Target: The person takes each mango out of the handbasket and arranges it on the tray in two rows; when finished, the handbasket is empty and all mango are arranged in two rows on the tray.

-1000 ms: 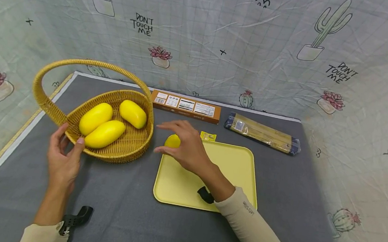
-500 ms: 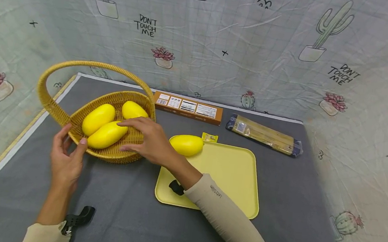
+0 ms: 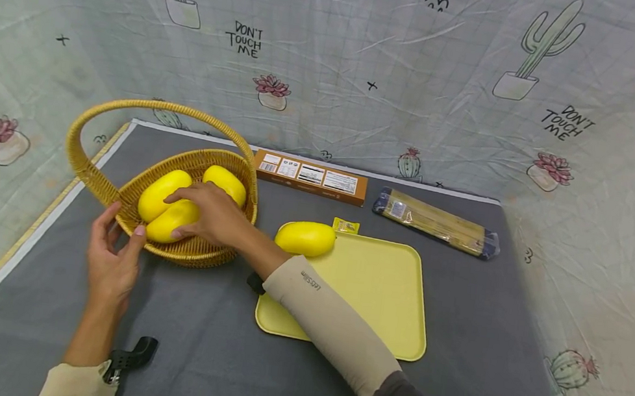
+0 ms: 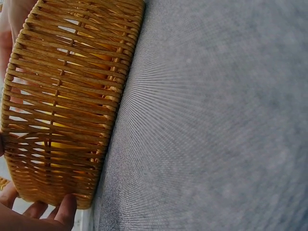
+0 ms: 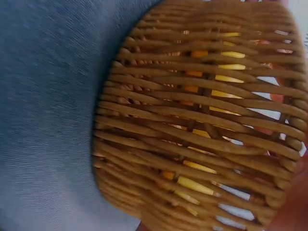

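A woven yellow basket (image 3: 188, 260) with a tall arched handle stands at the left with three yellow mangoes in it. My left hand (image 3: 111, 272) grips its near left rim, thumb over the edge; in the left wrist view its fingers (image 4: 67, 209) press on the wicker side. Inside the basket, my right hand (image 3: 212, 212) spans the front mango (image 3: 162, 227), thumb and fingers curled on either side. Behind it lie the left mango (image 3: 162, 192) and the right mango (image 3: 228, 181). Basket wickerwork fills most of the right wrist view, hiding much of the grasp.
A yellow tray (image 3: 377, 290) lies right of the basket, with one mango (image 3: 305, 238) on its far left corner. Beyond it are a small yellow packet (image 3: 345, 226), a brown box (image 3: 311, 176) and a wrapped bundle of thin sticks (image 3: 435, 222). A patterned curtain (image 3: 333, 62) rises behind.
My right hand has let go of the mango at the tray and moved left into the basket, onto the front mango. The left hand keeps its place on the rim.
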`<act>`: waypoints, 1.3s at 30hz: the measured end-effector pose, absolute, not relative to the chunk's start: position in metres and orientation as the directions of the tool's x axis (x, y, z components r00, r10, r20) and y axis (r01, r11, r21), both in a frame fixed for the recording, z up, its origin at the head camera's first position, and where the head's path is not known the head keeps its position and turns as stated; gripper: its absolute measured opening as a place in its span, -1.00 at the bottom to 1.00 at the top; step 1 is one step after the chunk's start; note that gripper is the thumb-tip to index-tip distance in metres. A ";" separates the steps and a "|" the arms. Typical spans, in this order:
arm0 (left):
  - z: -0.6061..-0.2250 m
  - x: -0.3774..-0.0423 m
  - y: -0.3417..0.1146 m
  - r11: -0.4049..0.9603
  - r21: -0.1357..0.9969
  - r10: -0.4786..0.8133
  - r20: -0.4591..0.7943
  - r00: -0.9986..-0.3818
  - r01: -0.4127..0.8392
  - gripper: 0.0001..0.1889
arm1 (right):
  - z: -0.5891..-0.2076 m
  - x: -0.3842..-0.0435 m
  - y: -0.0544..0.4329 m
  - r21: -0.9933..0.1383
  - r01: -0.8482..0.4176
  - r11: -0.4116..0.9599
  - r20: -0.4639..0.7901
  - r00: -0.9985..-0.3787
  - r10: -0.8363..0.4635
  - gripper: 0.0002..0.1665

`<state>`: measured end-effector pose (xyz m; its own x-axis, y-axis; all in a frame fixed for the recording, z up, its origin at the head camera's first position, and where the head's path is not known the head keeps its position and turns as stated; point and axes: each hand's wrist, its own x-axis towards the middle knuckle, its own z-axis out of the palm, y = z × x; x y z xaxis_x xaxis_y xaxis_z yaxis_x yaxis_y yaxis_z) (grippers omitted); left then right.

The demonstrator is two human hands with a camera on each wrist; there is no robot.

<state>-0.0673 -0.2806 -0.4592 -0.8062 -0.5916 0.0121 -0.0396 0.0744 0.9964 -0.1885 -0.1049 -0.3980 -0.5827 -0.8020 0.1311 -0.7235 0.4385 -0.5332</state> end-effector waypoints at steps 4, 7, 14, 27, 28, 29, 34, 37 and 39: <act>-0.459 -0.066 -0.280 0.073 0.997 -0.595 0.015 -0.804 -0.036 -0.31 | -0.397 -0.194 -0.117 -0.500 -0.716 0.488 0.047 -0.584 -0.810 -0.28; -0.458 -0.065 -0.279 0.074 0.997 -0.596 0.016 -0.803 -0.035 -0.32 | -0.399 -0.197 -0.123 -0.473 -0.722 0.505 0.011 -0.578 -0.816 -0.28; -0.457 -0.065 -0.278 0.082 0.996 -0.593 0.027 -0.804 -0.027 -0.31 | -0.403 -0.199 -0.126 -0.437 -0.718 0.542 -0.028 -0.591 -0.806 -0.32; -0.453 -0.063 -0.276 0.077 0.997 -0.593 0.035 -0.804 -0.013 -0.32 | -0.397 -0.189 -0.109 -0.479 -0.707 0.520 0.046 -0.611 -0.790 -0.34; -0.453 -0.063 -0.276 0.078 0.997 -0.594 0.033 -0.804 -0.017 -0.32 | -0.396 -0.188 -0.106 -0.484 -0.700 0.526 0.052 -0.623 -0.781 -0.34; -0.453 -0.064 -0.277 0.079 0.997 -0.594 0.030 -0.804 -0.021 -0.32 | -0.395 -0.187 -0.104 -0.491 -0.691 0.531 0.058 -0.634 -0.771 -0.34; -0.452 -0.065 -0.277 0.075 0.997 -0.597 0.020 -0.802 -0.032 -0.32 | -0.387 -0.182 -0.092 -0.505 -0.676 0.537 0.128 -0.674 -0.728 -0.34; -0.452 -0.065 -0.278 0.073 0.997 -0.596 0.023 -0.803 -0.026 -0.32 | -0.382 -0.178 -0.084 -0.505 -0.681 0.531 0.176 -0.683 -0.709 -0.33; -0.452 -0.065 -0.278 0.073 0.997 -0.598 0.029 -0.801 -0.018 -0.32 | -0.379 -0.176 -0.078 -0.510 -0.683 0.522 0.200 -0.685 -0.701 -0.33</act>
<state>-0.0652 -0.2778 -0.4520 -0.8009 -0.5981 0.0288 -0.0185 0.0728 0.9972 -0.1756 -0.0783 -0.3786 -0.6847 -0.7008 0.2003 -0.6835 0.5219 -0.5104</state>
